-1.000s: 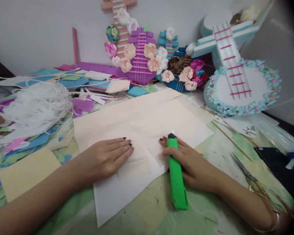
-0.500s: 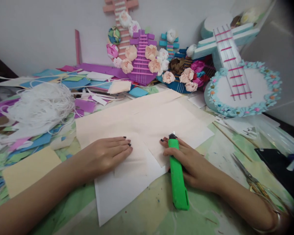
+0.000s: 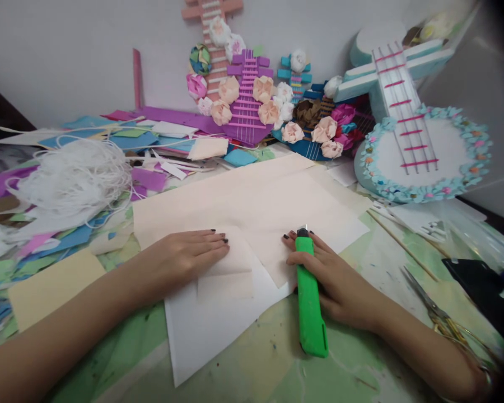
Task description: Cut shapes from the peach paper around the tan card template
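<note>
Several sheets of pale peach paper (image 3: 243, 196) lie on the table over a white sheet (image 3: 201, 347). My left hand (image 3: 185, 257) rests flat on a small peach piece (image 3: 231, 280), its fingers stretched out and pointing right. On the right, my right hand (image 3: 327, 274) is closed round a green utility knife (image 3: 311, 302), which points away from me with a short tip of blade showing. Some fingers of that hand touch the peach paper beneath. The knife's lower end sticks out below the hand, over the table cover.
Scissors (image 3: 432, 308) and a thin stick (image 3: 403, 246) lie at the right. White string (image 3: 73, 179) and coloured scraps cover the left. Decorated paper instruments (image 3: 250, 106) stand along the wall, a large light-blue one (image 3: 437, 151) at the back right.
The whole view has shifted slightly, so things appear a little further right. My left hand stays flat on the paper, and my right hand still holds the green knife.
</note>
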A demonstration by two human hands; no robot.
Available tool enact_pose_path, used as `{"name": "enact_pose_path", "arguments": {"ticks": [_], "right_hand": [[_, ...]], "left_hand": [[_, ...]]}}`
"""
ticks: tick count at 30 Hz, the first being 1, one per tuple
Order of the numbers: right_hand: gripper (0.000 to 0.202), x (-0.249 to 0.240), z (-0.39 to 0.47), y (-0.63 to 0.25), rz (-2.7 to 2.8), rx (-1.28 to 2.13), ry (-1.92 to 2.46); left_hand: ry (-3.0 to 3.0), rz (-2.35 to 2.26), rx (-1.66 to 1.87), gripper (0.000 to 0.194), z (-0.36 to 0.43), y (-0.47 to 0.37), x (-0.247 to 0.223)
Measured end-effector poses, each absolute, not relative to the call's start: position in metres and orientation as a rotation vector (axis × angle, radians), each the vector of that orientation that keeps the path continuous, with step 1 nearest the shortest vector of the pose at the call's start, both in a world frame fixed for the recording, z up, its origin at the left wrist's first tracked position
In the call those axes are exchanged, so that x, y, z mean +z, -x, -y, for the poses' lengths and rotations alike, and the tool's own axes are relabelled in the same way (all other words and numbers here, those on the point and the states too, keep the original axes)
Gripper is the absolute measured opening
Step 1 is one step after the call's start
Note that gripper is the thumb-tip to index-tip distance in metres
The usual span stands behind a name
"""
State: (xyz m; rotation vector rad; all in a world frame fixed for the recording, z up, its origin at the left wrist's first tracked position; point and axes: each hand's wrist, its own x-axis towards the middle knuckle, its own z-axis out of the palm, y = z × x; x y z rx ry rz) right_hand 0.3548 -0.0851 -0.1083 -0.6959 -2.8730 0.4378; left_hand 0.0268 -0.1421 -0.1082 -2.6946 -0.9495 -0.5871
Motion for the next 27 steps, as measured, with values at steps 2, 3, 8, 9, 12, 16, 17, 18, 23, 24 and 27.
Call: {"name": "enact_pose_path", "arguments": {"ticks": [2, 3, 8, 9, 12, 16, 17, 18, 23, 24, 27], "right_hand": [[0.049, -0.108, 0.085, -0.355, 2.871, 0.445, 0.702], [0.049, -0.108, 0.085, -0.355, 2.870, 0.448, 0.707], [0.051, -0.107, 0.087, -0.355, 2.866, 0.455, 0.716], [0.051, -0.107, 0.087, -0.355, 2.862, 0.457, 0.714], [0.051, -0.107, 0.086, -0.355, 2.855, 0.463, 0.708], [0.052, -0.107, 0.085, -0.355, 2.846, 0.464, 0.693], [0.053, -0.107, 0.085, -0.355, 2.844, 0.461, 0.693], [0.053, -0.107, 0.086, -0.355, 2.847, 0.458, 0.697], [0.050, -0.106, 0.086, -0.355, 2.865, 0.441, 0.726], [0.050, -0.106, 0.086, -0.355, 2.868, 0.440, 0.725], [0.051, -0.106, 0.086, -0.355, 2.875, 0.437, 0.723]], "left_hand": [[2.737, 0.954, -0.615, 0.042, 0.141, -0.022, -0.113], [2.758, 0.960, -0.613, 0.042, 0.141, -0.020, -0.114], [2.816, 0.977, -0.623, 0.039, 0.141, -0.016, -0.113], [2.825, 0.981, -0.625, 0.039, 0.141, -0.016, -0.112], [2.826, 0.993, -0.634, 0.042, 0.141, -0.016, -0.110], [2.815, 1.005, -0.642, 0.042, 0.141, -0.016, -0.109], [2.815, 1.003, -0.653, 0.042, 0.140, -0.016, -0.109], [2.815, 1.001, -0.662, 0.041, 0.140, -0.015, -0.109], [2.816, 1.002, -0.685, 0.039, 0.138, -0.012, -0.110], [2.822, 1.011, -0.691, 0.041, 0.138, -0.011, -0.110], [2.840, 1.046, -0.711, 0.045, 0.137, -0.009, -0.111]]}}
